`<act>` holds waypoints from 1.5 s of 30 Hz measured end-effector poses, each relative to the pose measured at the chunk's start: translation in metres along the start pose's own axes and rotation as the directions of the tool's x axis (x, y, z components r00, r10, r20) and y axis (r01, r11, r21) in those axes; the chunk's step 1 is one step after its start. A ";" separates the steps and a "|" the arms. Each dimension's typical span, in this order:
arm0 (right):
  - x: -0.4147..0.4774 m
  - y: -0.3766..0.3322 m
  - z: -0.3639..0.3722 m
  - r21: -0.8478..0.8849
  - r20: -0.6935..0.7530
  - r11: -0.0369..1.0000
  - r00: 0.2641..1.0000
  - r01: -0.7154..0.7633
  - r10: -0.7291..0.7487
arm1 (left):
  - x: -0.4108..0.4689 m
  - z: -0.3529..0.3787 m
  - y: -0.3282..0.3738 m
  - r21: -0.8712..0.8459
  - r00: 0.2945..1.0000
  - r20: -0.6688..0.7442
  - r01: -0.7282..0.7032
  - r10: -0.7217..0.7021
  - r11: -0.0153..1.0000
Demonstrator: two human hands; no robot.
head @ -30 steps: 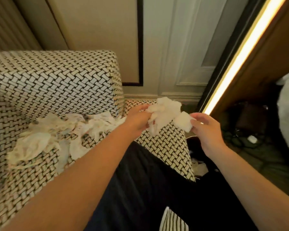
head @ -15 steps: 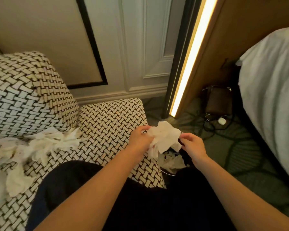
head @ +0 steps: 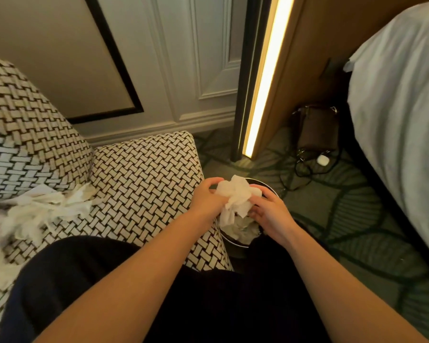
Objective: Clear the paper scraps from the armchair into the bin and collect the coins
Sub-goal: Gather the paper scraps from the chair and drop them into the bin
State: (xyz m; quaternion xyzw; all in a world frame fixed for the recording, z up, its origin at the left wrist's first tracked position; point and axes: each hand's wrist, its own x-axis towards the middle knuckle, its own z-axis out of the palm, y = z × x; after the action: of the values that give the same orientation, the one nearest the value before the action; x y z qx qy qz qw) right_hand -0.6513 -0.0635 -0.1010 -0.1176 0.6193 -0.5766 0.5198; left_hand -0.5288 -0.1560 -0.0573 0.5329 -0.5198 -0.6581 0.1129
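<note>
Green patterned carpet (head: 344,219), bed (head: 401,120) at right, lit strip (head: 265,82) on the wall panel. Dark round bin (head: 233,242) stands on the floor, just beside the armchair (head: 144,174). Both hands are over the bin mouth. Left hand (head: 208,198): fingers curled, gripping a wad of white paper (head: 235,196). Right hand (head: 270,214): fingers bent, holding the wad's other side. Crumpled paper lies inside the bin. More paper scraps (head: 42,206) lie on the seat, well apart from the hands.
</note>
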 end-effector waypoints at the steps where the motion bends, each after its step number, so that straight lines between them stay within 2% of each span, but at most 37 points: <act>1: 0.001 0.000 -0.001 0.036 -0.026 0.999 1.000 -0.006 0.007 | 0.000 0.001 0.000 0.006 1.000 0.001 0.001 -0.001 1.000; 7: 0.006 -0.004 -0.007 0.296 -0.145 0.954 0.985 -0.047 0.094 | 0.005 0.006 0.000 -0.059 0.999 -0.006 0.034 -0.034 0.998; 12: 0.005 -0.010 -0.014 0.607 -0.249 0.793 0.938 -0.042 0.241 | 0.012 0.010 -0.002 -0.102 0.995 -0.082 0.055 -0.064 0.993; 17: 0.001 -0.017 -0.013 0.718 -0.239 0.695 0.928 -0.030 0.287 | 0.015 0.024 0.005 -0.199 0.981 -0.141 0.101 -0.131 0.975; 23: 0.002 -0.015 -0.013 0.671 -0.244 0.740 0.928 -0.049 0.282 | 0.013 0.044 0.018 -0.330 0.983 -0.081 0.128 -0.163 0.935; 29: 0.005 -0.010 -0.013 0.551 -0.282 0.830 0.918 -0.083 0.279 | 0.004 0.045 0.024 -0.343 0.988 -0.018 0.140 -0.156 0.929; 37: 0.005 -0.010 -0.011 0.473 -0.307 0.871 0.902 -0.131 0.303 | -0.008 0.031 0.026 -0.308 0.987 0.002 0.154 -0.161 0.939; 39: 0.003 -0.009 -0.010 0.437 -0.264 0.884 0.915 -0.168 0.305 | -0.010 0.028 0.027 -0.300 0.988 -0.008 0.148 -0.157 0.943; 42: -0.001 -0.007 -0.008 0.337 -0.124 0.902 0.937 -0.269 0.326 | -0.014 0.023 0.026 -0.301 0.986 -0.018 0.153 -0.166 0.941; 45: -0.005 -0.004 -0.005 0.267 -0.034 0.915 0.946 -0.303 0.323 | -0.020 0.017 0.026 -0.310 0.985 -0.004 0.164 -0.173 0.937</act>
State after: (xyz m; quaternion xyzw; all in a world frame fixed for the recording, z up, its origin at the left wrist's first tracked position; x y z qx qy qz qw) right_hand -0.6547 -0.0579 -0.0958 0.0744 0.5695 -0.5657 0.5917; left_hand -0.5449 -0.1437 -0.0258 0.5614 -0.3614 -0.7301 0.1458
